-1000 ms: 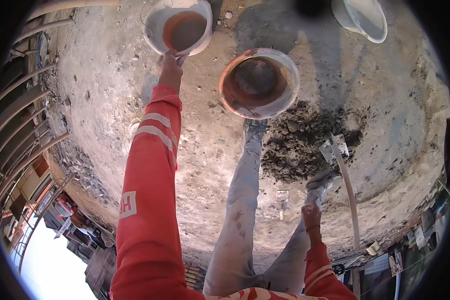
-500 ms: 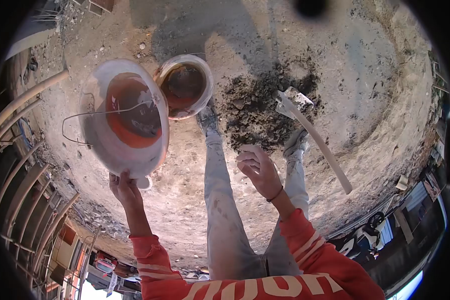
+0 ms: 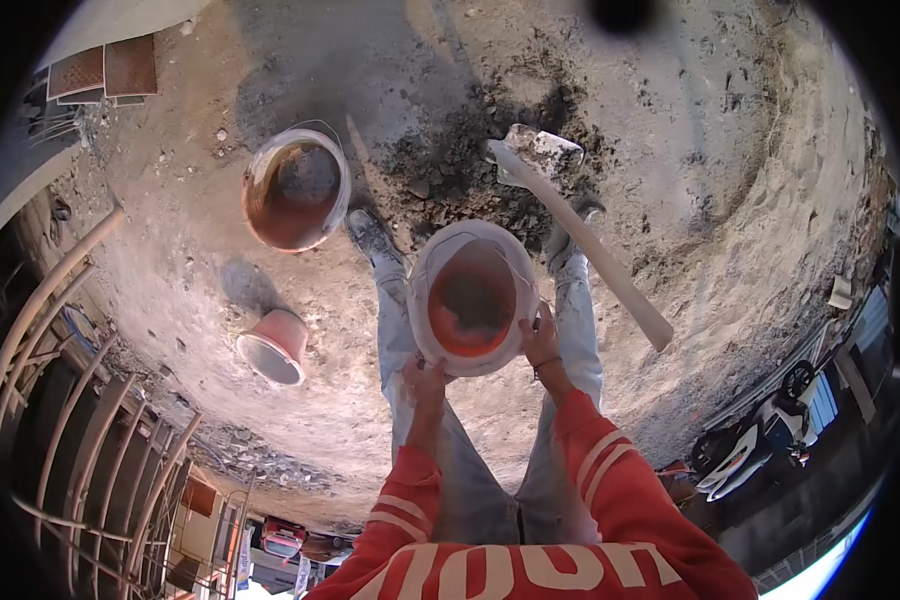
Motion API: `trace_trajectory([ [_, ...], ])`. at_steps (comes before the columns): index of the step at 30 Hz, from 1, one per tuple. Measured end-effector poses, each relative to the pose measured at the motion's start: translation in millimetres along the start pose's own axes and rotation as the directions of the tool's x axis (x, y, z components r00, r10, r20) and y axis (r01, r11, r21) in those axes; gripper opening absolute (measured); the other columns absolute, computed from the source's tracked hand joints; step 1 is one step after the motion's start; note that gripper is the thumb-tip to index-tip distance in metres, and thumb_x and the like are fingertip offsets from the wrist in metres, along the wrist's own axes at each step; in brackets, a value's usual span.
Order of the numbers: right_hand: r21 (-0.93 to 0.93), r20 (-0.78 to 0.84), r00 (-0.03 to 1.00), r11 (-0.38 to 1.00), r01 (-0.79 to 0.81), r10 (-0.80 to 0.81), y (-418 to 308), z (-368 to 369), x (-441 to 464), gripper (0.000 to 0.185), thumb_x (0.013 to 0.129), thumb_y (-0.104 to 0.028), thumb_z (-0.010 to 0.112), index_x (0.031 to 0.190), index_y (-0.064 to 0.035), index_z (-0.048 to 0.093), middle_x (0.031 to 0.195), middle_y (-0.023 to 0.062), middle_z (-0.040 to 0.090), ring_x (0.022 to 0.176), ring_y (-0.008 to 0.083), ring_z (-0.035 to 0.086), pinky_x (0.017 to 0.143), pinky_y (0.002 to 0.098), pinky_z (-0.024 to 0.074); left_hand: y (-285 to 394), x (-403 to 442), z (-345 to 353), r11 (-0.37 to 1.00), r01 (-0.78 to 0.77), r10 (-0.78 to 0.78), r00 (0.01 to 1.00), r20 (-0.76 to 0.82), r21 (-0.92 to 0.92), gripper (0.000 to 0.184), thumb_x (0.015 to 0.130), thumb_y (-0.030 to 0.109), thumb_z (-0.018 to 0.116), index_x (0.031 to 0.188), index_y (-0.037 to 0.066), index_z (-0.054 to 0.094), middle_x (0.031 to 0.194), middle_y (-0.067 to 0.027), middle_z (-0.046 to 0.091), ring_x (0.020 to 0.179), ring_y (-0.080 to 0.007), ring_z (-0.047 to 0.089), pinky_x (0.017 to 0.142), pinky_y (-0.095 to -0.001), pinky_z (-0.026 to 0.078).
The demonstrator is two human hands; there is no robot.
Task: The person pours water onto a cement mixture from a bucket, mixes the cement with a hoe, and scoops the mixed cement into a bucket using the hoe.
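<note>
Pale, with orange inside, the bucket [image 3: 422, 292] is held before the legs [image 3: 475, 475], near dark soil [image 3: 435, 190], left hand [image 3: 426, 382] and right hand [image 3: 542, 340] curled on its near rim. I'd call this steadying; any shift calls for both grips together.

Top [image 3: 530, 575]: red, pale lettering [image 3: 500, 572]
Sleeves [image 3: 635, 500]: paired pale stripes [image 3: 600, 452]
Trousers [image 3: 470, 490]: light grey-blue
Right wristband [image 3: 547, 364]: thin, dark
Shoes [image 3: 373, 240]: dirty

Held bucket [image 3: 423, 300]: whitish rim, orange-red interior, dark central patch, possibly shadow. Sweatshirt [image 3: 620, 495]: red, paired pale sleeve stripes, cream lettering. Trousers [image 3: 582, 335]: pale grey-blue. Heap of clods [image 3: 440, 175]: dark grey-brown. Tool handle [image 3: 602, 265]: light tan.
</note>
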State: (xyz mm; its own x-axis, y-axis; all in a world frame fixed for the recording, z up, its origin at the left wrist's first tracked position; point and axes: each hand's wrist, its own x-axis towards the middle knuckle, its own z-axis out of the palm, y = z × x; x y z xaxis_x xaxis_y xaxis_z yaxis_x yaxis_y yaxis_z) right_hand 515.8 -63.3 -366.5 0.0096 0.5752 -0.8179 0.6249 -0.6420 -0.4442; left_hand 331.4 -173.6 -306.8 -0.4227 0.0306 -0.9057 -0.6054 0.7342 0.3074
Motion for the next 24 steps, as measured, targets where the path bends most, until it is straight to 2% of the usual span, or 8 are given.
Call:
trace_trajectory([
  [1,0.025,-0.040,0.999,1.000,0.008,-0.007,18.7,-1.7,5.5,0.039,0.081,-0.019,0.063,0.113,0.0017,0.053,0.084,0.0215,0.065,0.078,0.0345,0.066,0.072,0.0430,0.0496,-21.1,8.4,4.3,0.999,-0.004,0.004,1.000,0.006,0.037,0.029,0.083,-0.002,0.058,0.111,-0.008,0.054,0.103,-0.0155,0.062,0.080,-0.0238,0.067,0.064,-0.0330,0.062],
  [4,-0.123,-0.031,0.999,0.992,-0.027,0.024,41.4,-11.2,14.0,0.038,0.084,-0.013,0.060,0.117,0.0041,0.051,0.099,0.0238,0.065,0.094,0.0344,0.066,0.079,0.0407,0.0516,-35.9,14.0,21.4,0.959,0.046,-0.024,0.997,-0.079,0.279,0.029,0.083,0.000,0.060,0.111,-0.008,0.055,0.103,-0.0172,0.062,0.080,-0.0253,0.068,0.065,-0.0333,0.062],
  [6,-0.146,-0.048,0.996,0.986,-0.076,0.070,57.0,-11.2,19.9,0.036,0.082,-0.013,0.059,0.114,0.0045,0.053,0.100,0.0248,0.065,0.094,0.0365,0.066,0.080,0.0409,0.0513,-48.8,22.4,22.3,0.940,-0.041,0.052,0.998,-0.024,0.338,0.029,0.083,0.001,0.061,0.110,-0.009,0.056,0.102,-0.0178,0.062,0.081,-0.0257,0.068,0.064,-0.0330,0.062],
  [13,-0.089,-0.098,0.995,0.996,-0.031,0.022,55.4,-6.0,28.1,0.034,0.081,-0.014,0.059,0.108,0.0061,0.055,0.096,0.0280,0.064,0.089,0.0402,0.065,0.077,0.0432,0.0495,-17.0,18.0,35.0,0.944,-0.122,0.123,0.992,0.018,0.306,0.031,0.081,0.004,0.066,0.107,-0.009,0.058,0.105,-0.0182,0.061,0.082,-0.0262,0.067,0.063,-0.0323,0.063],
  [16,-0.135,-0.139,0.990,0.991,0.001,-0.020,47.8,-4.9,34.0,0.034,0.080,-0.016,0.059,0.106,0.0064,0.055,0.094,0.0288,0.063,0.088,0.0438,0.062,0.076,0.0452,0.0480,-7.4,21.8,38.8,0.859,-0.167,0.210,0.977,-0.036,0.485,0.032,0.072,0.015,0.075,0.096,-0.002,0.063,0.099,-0.0204,0.060,0.090,-0.0356,0.062,0.076,-0.0424,0.052],
  [19,-0.189,-0.163,0.986,0.982,0.003,-0.034,44.0,-3.5,34.9,0.035,0.080,-0.018,0.060,0.105,0.0064,0.055,0.094,0.0294,0.062,0.089,0.0467,0.060,0.077,0.0463,0.0470,5.0,16.4,47.2,0.841,-0.191,0.282,0.953,-0.108,0.505,0.032,0.069,0.016,0.076,0.091,-0.001,0.063,0.091,-0.0199,0.063,0.090,-0.0360,0.061,0.076,-0.0444,0.048],
  [22,-0.209,-0.148,0.989,0.978,-0.020,-0.012,39.4,-3.8,38.5,0.037,0.080,-0.019,0.060,0.105,0.0066,0.055,0.096,0.0297,0.063,0.091,0.0474,0.059,0.079,0.0466,0.0464,17.5,10.5,47.6,0.773,-0.183,0.319,0.940,-0.123,0.608,0.030,0.069,0.016,0.076,0.088,-0.002,0.062,0.091,-0.0207,0.063,0.089,-0.0358,0.061,0.077,-0.0445,0.048],
  [24,-0.196,-0.119,0.993,0.980,-0.028,0.004,32.6,-5.2,37.9,0.037,0.080,-0.020,0.060,0.106,0.0066,0.055,0.096,0.0296,0.063,0.092,0.0468,0.060,0.081,0.0466,0.0463,15.3,13.2,44.9,0.812,-0.142,0.255,0.959,-0.125,0.567,0.032,0.068,0.018,0.077,0.089,-0.002,0.062,0.095,-0.0216,0.063,0.090,-0.0370,0.060,0.079,-0.0449,0.047],
])
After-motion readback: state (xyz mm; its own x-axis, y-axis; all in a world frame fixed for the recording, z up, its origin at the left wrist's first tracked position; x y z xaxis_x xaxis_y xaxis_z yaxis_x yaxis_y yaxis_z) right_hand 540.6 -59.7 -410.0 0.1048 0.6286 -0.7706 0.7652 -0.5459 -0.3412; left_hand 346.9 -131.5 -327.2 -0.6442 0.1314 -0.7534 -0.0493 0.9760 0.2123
